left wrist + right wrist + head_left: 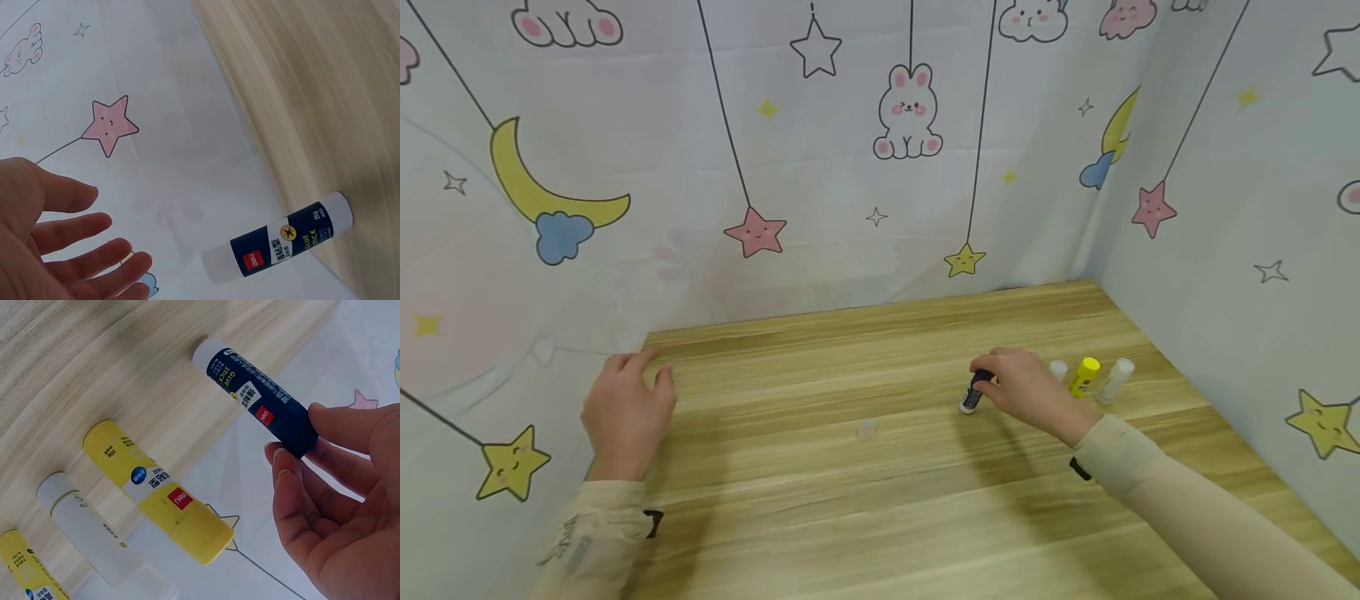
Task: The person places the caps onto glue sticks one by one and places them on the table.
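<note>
My right hand (1022, 387) pinches the dark end of a navy glue stick (259, 403) between thumb and fingers. The glue stick stands slightly tilted, its white end down at the table. In the head view, my left hand (628, 412) hovers at the table's left side, fingers loosely bent and holding nothing. Another navy glue stick (287, 237) with a whitish translucent cap stands apart from that hand in the left wrist view. Beside the right hand, a yellow glue stick (153, 487) and a white glue stick (94, 525) stand upright.
A second yellow glue stick (28, 565) is partly cut off in the right wrist view. A small translucent round thing (867, 429) is on the wooden table (790, 500); its kind is unclear. Patterned cloth walls (842, 167) border the table at the back and sides.
</note>
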{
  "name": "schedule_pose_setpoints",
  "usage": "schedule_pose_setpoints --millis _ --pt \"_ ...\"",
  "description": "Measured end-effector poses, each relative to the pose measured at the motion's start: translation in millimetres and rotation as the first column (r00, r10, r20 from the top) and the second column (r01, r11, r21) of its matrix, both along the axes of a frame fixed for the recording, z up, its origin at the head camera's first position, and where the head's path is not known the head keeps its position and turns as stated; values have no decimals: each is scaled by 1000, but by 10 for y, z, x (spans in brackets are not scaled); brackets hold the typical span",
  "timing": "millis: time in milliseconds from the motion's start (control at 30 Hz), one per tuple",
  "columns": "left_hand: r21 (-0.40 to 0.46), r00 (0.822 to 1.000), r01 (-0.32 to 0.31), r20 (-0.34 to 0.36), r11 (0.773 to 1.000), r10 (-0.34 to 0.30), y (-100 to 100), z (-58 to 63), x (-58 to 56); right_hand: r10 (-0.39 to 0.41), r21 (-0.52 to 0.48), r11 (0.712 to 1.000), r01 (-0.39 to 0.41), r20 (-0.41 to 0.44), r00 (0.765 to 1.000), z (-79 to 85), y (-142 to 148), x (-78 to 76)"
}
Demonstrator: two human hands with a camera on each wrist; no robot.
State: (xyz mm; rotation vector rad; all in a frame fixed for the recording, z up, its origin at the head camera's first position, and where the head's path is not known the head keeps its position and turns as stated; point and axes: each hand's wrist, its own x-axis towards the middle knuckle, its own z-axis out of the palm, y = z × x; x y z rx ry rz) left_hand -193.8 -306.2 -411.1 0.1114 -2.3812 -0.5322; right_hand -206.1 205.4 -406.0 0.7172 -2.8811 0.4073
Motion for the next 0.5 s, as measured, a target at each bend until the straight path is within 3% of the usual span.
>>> schedule_pose_setpoints --millis 233,500 --pt "13 999 -21 44 1000 20 -113 -36 0 -9 20 1000 9 0 1000 8 54 11" --pt "16 988 -54 148 998 51 -238 -74 -3 -24 41 999 24 4 1000 13 118 19"
